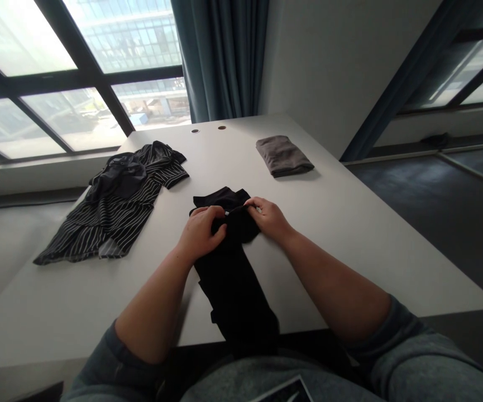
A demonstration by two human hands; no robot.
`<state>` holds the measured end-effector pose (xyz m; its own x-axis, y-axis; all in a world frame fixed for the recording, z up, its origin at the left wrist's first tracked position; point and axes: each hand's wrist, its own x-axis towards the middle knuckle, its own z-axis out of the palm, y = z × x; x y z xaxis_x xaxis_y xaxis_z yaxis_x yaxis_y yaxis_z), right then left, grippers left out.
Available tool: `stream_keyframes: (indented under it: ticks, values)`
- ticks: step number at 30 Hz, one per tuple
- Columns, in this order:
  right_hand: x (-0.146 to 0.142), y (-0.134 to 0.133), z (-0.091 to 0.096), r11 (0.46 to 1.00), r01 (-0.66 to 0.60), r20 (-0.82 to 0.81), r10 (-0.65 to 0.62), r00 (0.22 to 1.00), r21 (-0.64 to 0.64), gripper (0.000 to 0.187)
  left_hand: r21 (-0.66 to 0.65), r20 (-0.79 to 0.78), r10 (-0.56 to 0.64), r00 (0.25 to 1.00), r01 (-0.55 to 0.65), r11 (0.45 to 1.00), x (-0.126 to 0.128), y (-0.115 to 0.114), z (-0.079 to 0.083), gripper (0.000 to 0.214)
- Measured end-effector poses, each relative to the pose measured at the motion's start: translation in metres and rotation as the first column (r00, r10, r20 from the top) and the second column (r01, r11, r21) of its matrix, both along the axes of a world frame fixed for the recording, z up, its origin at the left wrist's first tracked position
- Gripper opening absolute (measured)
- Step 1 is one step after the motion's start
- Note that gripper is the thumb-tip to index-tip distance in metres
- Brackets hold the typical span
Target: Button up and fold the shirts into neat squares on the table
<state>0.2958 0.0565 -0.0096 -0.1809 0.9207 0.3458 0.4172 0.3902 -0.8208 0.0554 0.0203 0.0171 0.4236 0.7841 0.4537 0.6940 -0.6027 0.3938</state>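
A black garment [233,285] lies lengthwise on the white table [325,223], its upper end folded over and bunched. My left hand [201,231] grips the folded black cloth from the left. My right hand [268,218] pinches the same fold from the right, with the fingertips of both hands close together. A small pale mark shows on the cloth between them. The lower part of the garment hangs over the table's near edge.
A black shirt with white stripes [118,209] lies crumpled at the table's left. A folded grey garment [283,156] sits toward the far edge. Two round cable holes [208,128] mark the far edge. Large windows and a teal curtain [220,56] stand behind.
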Motion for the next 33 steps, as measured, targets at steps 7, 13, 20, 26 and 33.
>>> stream_keyframes:
  ticks: [7, 13, 20, 26, 33]
  values:
    - [0.000, -0.005, 0.009, 0.993, 0.106, -0.245, -0.114, 0.963, -0.046, 0.023, -0.164, -0.083, -0.064, 0.994, 0.050, 0.985, -0.025, 0.019, -0.007, 0.035]
    - [0.001, -0.002, 0.009, 0.997, 0.057, -0.236, -0.068, 0.969, -0.052, 0.024, -0.067, -0.059, 0.058, 0.997, -0.062, 0.996, -0.026, 0.025, -0.014, 0.027]
    - [0.002, 0.005, -0.001, 0.987, -0.039, -0.226, 0.002, 0.974, -0.159, 0.031, -0.227, -0.026, 0.081, 0.996, -0.085, 0.970, -0.030, 0.024, -0.010, 0.039]
    - [0.011, 0.007, 0.003, 0.960, -0.105, -0.318, 0.018, 0.948, -0.258, 0.030, -0.286, 0.082, 0.063, 0.995, -0.037, 0.958, -0.035, 0.029, -0.012, 0.045]
    - [0.018, 0.014, -0.003, 0.952, -0.273, -0.063, 0.267, 0.962, -0.139, 0.038, -0.226, -0.102, -0.081, 0.991, 0.057, 0.973, -0.037, 0.031, -0.014, 0.032]
